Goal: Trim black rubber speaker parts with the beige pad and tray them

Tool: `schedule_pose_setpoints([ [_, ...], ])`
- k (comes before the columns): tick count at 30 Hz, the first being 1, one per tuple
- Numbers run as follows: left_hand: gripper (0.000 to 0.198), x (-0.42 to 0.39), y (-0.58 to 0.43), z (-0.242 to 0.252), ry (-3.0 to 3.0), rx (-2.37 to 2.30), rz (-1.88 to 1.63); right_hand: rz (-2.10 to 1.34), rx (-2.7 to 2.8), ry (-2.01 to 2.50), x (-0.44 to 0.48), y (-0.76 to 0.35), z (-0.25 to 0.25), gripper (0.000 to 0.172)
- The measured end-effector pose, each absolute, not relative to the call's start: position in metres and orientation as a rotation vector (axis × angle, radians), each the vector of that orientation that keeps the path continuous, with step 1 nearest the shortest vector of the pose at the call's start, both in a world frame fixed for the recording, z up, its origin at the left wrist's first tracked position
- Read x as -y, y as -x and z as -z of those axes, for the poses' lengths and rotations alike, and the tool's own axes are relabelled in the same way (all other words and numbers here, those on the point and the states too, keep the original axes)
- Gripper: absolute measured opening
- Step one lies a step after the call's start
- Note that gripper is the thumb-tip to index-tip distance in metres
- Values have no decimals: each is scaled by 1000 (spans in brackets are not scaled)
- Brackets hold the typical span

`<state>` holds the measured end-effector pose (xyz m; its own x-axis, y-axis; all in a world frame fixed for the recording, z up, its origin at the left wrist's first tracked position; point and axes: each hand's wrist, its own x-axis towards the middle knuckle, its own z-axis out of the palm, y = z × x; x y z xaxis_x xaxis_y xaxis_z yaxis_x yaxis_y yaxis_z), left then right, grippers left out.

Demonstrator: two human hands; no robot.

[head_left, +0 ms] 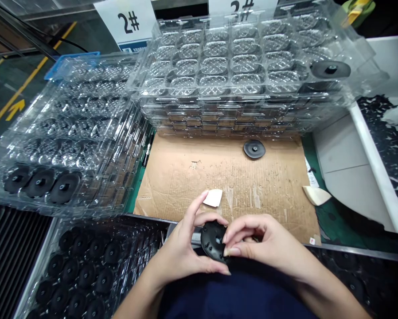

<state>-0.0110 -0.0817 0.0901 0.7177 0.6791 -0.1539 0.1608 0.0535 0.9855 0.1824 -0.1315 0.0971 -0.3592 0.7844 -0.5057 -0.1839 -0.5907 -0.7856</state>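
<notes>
Both hands hold one black round plastic disc [212, 239] low in the middle, over the near edge of a brown cardboard sheet [225, 177]. My left hand [185, 248] cups the disc from the left, thumb under it and fingers curled over its top. My right hand [259, 246] pinches the disc's right edge with fingers bent. A small white sticker [213, 197] lies on the cardboard just beyond my left fingertips. Another black disc [254, 149] lies alone farther back on the cardboard.
A stack of clear blister trays [239, 71] stands at the back, one black disc [330, 69] in its right cell. A second clear tray stack [69, 128] at left holds three discs [39, 182]. A tray full of black discs [82, 270] sits lower left. White bin [368, 146] at right.
</notes>
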Motion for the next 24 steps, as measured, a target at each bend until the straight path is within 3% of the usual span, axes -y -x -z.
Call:
schedule_pose_setpoints([
  [11,114,83,17,-95,-1739,-746,-470,-1812,1183,1338,132,-179,-111,2],
  [15,112,83,15,-96,-1657,-725,-544,-1785,1130,1333,135,-181,-105,12],
  [24,110,83,17,-96,-1597,-683,-573,-1764,1169,1300,134,-177,-108,11],
])
